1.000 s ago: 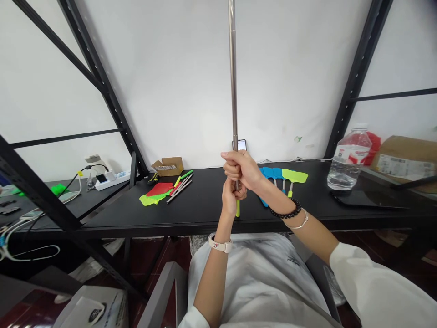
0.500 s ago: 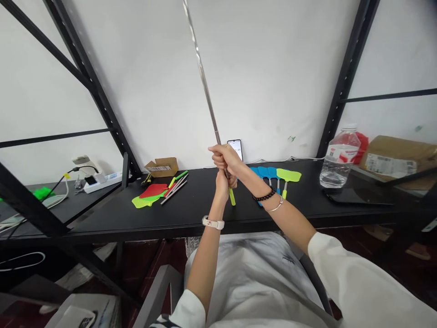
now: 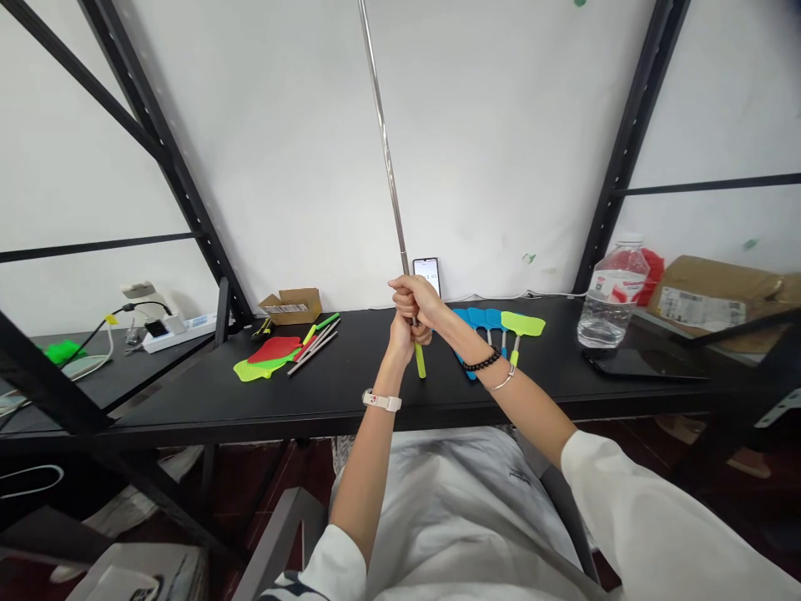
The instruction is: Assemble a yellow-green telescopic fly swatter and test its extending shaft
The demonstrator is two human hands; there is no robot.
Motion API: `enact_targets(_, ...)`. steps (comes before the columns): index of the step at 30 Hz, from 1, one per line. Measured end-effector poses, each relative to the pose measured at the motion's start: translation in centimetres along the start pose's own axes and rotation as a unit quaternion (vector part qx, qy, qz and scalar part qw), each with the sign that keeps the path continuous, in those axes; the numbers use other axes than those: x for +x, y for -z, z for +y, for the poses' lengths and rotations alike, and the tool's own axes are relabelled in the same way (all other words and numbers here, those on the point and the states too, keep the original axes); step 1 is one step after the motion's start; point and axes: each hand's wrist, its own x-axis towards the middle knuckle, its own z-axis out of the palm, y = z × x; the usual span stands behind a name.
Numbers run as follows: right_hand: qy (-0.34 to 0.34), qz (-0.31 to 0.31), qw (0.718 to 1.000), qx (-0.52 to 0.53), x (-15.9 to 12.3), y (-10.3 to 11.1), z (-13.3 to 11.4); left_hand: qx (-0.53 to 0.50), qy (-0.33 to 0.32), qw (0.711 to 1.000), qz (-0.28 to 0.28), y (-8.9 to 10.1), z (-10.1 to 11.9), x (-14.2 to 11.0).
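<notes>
Both my hands grip a long telescopic metal rod that rises past the top of the view, leaning slightly left. My right hand is closed round the rod on top. Just below it, my left hand is closed round the same rod where its yellow-green handle sticks out downward over the black table. Blue and yellow-green fly swatters lie on the table to the right of my hands. Red and yellow-green swatter heads with loose rods lie to the left.
A phone leans on the white wall behind my hands. A small cardboard box sits at back left, a water bottle and a cardboard box at right. Black shelf struts slant on both sides. A power strip lies far left.
The rod tilted from upright to leaning left, then came back partly upright. Both hands kept their grip and shifted slightly left in the view.
</notes>
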Motion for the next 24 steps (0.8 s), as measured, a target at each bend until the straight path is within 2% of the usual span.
enact_targets(3,0.012,-0.006,1.0,0.01,-0.3,0.1,0.2,0.0,-0.022,1.0,-0.018,0.3,-0.3,0.0)
enact_targets(6,0.004,0.0,1.0,0.011,-0.4,0.2,0.3,0.024,-0.012,1.0,-0.013,0.4,-0.1,0.0)
enact_targets(9,-0.007,0.006,1.0,0.003,-0.6,0.3,0.4,0.078,-0.019,0.995,0.06,0.5,0.6,0.0)
enact_targets(12,-0.012,-0.005,1.0,-0.002,-0.8,0.5,0.3,0.137,-0.106,0.976,0.134,0.1,2.2,-0.2)
enact_targets(13,-0.012,-0.005,1.0,-0.004,-0.9,0.6,0.3,0.157,-0.145,0.968,0.133,-0.2,2.9,-0.3)
enact_targets(15,-0.015,0.005,1.0,-0.009,-0.9,0.7,0.3,0.204,-0.22,0.949,0.093,-1.0,4.2,-0.8)
enact_targets(18,-0.017,0.036,0.999,-0.019,-0.9,0.8,0.5,0.274,-0.276,0.921,0.028,-2.4,5.7,-1.3)
enact_targets(20,-0.017,0.045,0.999,-0.025,-0.9,0.7,0.8,0.308,-0.286,0.907,0.026,-3.1,6.2,-1.5)
enact_targets(24,-0.022,0.054,0.998,-0.027,-0.8,0.2,1.2,0.343,-0.309,0.885,0.063,-3.4,6.2,-1.1)
